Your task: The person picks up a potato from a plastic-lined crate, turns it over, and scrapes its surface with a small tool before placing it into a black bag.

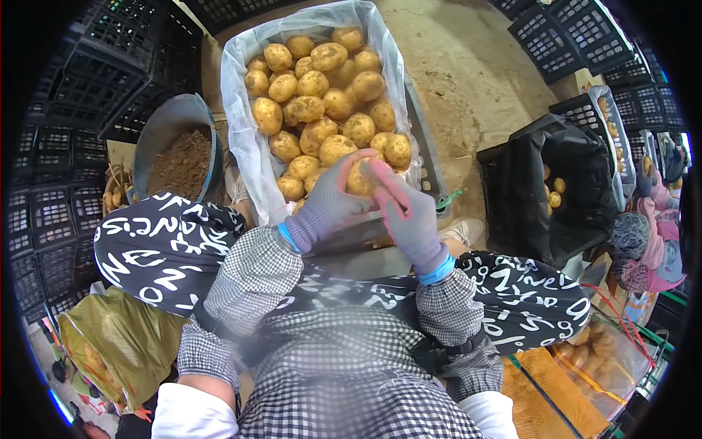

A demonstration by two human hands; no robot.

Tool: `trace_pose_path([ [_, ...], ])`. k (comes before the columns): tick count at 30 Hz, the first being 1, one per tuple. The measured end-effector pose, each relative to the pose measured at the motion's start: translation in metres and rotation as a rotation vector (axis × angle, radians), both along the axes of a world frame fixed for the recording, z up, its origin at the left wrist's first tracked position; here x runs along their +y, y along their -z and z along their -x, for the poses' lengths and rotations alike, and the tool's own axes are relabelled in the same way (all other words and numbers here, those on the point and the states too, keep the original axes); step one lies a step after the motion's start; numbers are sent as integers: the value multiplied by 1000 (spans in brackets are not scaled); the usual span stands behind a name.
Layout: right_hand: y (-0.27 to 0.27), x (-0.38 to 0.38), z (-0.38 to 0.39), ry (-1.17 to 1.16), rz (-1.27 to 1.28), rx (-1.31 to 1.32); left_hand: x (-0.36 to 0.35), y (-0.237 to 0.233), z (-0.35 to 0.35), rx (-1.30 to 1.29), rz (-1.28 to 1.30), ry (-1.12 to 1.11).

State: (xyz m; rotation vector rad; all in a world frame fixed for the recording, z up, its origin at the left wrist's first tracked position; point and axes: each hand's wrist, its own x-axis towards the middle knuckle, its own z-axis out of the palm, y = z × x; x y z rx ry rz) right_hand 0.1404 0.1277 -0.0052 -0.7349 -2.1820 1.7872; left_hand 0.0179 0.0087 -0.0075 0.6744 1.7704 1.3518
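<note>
Both my hands wear grey and pink work gloves and meet over the near edge of a plastic-lined crate (238,110). Between them is a potato (359,178), tan with smears of soil. My left hand (335,197) curls round it from the left, thumb and fingers closed on its side. My right hand (404,208) presses its fingers to the potato's right side. Many more potatoes (319,135) fill the crate just beyond my hands. The palms are partly hidden from above.
A blue-grey bucket (214,157) of soil stands left of the crate. To the right is a black bag (512,183) with a few potatoes inside. Stacked black crates (110,58) line the left. At far right sits another person (654,241). An olive sack (124,336) lies at lower left.
</note>
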Motion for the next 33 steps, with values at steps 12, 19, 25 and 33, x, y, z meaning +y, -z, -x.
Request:
trace_pose_path([
  [12,8,15,1,141,216,189,2,-20,-1,-471,-181,-96],
  [19,41,15,4,1,-38,376,4,-13,-1,-319,-197,-82],
  [25,1,16,5,125,141,364,2,-13,2,-487,-261,-86],
  [33,10,3,3,100,140,239,3,-2,-1,-377,-294,-85],
])
